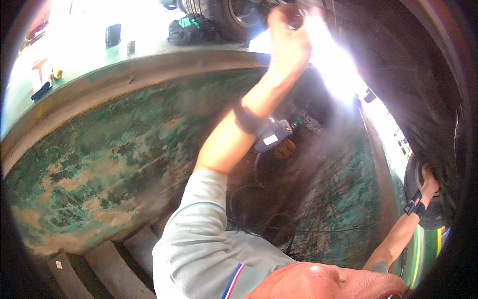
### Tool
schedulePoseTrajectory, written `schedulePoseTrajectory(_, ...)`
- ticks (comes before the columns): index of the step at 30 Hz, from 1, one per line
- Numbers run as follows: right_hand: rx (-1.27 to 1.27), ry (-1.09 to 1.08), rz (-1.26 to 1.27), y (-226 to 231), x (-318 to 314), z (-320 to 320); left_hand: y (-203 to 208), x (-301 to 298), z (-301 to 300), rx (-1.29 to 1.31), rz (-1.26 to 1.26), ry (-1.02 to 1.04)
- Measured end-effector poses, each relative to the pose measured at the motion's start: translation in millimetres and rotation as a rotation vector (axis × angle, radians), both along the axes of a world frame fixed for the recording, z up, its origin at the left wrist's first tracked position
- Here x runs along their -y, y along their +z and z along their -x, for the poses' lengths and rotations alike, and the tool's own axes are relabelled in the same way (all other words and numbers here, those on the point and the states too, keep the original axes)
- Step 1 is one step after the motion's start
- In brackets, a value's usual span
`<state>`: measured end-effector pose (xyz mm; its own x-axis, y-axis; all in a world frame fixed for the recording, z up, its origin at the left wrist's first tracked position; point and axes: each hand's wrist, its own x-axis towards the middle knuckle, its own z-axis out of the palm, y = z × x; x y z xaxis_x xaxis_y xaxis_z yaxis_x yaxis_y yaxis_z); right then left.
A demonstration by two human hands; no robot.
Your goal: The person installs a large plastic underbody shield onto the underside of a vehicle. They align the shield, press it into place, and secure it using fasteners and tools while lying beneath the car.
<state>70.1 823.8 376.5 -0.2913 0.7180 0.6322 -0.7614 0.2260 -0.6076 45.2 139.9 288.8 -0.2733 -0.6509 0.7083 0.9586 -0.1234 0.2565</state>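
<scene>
Hands work under the vehicle: left hand (288,37) clenches something overhead in glare, right hand (428,182) braces flat against the black tyre (423,89), steady footing needed next.

The left hand (289,37) reaches up at twelve o'clock under the vehicle; the right hand (429,182) presses a tyre (416,187) at three o'clock.

Black rubber tyre (438,149), dusty and worn, stood upright along the right edge, curving top to bottom, touched low down by right hand (429,183).
</scene>
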Motion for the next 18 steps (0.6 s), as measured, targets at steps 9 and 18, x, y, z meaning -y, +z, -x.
schedulePoseTrajectory(9,-0.082,0.007,0.088,-3.0,18.6,-15.9,14.3,93.3,-26.1,-0.284,0.077,0.289)
schedulePoseTrajectory(18,-0.169,0.036,0.265,-32.4,53.8,-16.3,32.9,125.2,-39.0,-0.275,0.273,0.972)
